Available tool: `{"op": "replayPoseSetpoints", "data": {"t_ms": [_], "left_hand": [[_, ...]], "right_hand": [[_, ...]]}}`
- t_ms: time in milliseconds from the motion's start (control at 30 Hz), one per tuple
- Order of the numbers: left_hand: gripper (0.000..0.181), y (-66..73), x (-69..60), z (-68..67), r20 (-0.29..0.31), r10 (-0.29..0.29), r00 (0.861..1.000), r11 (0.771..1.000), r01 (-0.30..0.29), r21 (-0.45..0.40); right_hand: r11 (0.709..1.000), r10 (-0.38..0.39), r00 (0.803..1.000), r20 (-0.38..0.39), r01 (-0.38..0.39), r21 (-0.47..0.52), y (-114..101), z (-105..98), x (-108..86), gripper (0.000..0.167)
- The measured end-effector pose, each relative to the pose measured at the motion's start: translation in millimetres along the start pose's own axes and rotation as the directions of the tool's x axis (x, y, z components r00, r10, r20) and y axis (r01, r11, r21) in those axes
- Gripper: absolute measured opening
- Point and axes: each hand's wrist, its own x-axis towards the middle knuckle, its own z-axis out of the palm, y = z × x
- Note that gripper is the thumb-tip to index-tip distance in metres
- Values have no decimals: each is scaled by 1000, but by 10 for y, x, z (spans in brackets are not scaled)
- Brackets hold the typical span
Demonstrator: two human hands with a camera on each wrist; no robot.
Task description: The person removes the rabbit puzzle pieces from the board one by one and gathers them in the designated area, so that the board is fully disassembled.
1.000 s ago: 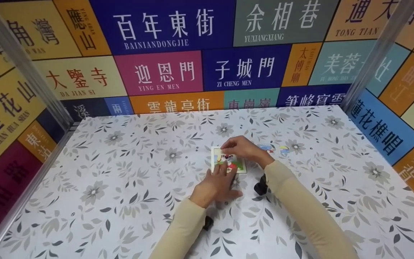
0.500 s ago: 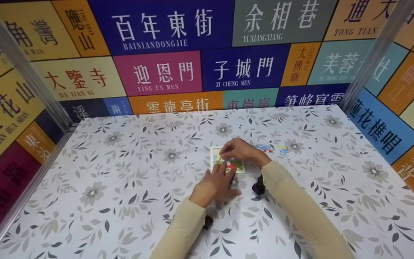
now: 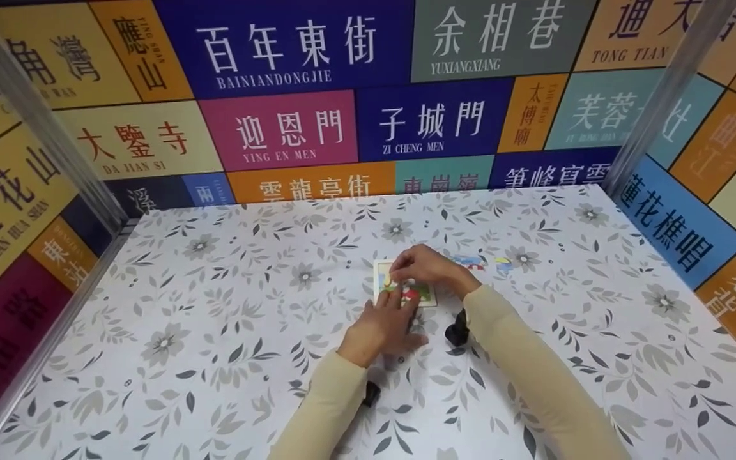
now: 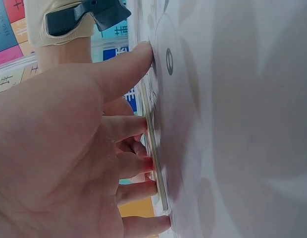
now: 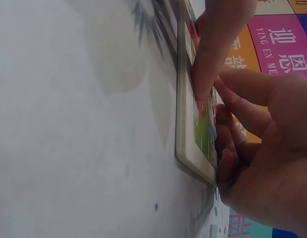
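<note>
At the far left we see a wall of coloured panels (image 3: 10, 198) bearing large characters, which also spans the back and the right side. Next come a pale tabletop (image 3: 246, 281) printed with grey leaves and flowers, then a beige sleeve (image 3: 320, 412). From it reaches the left hand (image 3: 377, 329), fingers spread, pressing fingertips on the near part of a small pictured board (image 5: 185, 134); its thumb sticks out to the right, off the board. The board lies flat near the table's middle, pale-rimmed, with green and red showing between the fingers. Over its far part we find the right hand (image 3: 429, 265), fingers bent and drawn close, beside a yellow patch; we cannot tell whether they pinch anything. Just right of that hand lies a blue, white and red piece (image 3: 470, 262), and beyond it a yellow and blue piece (image 3: 503, 263).
</note>
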Motion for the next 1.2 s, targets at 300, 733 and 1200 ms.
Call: {"op": "replayPoseSetpoints", "data": {"t_ms": [300,733,1200], "left_hand": [[79,11,15,-10,22,-14,1000,1000,15,-22],[79,12,18,12,-1,-5,1000,1000,5,-6],[77,15,8,-6,1,-14,1000,1000,14,-22]], "right_hand": [[995,54,998,-37,-50,90,-20,-9,-12,14],[999,-40,997,-65,41,17,-15,-30,-121,24],[999,-14,986,-165,9,-33,-37,86,-72,17]]}}
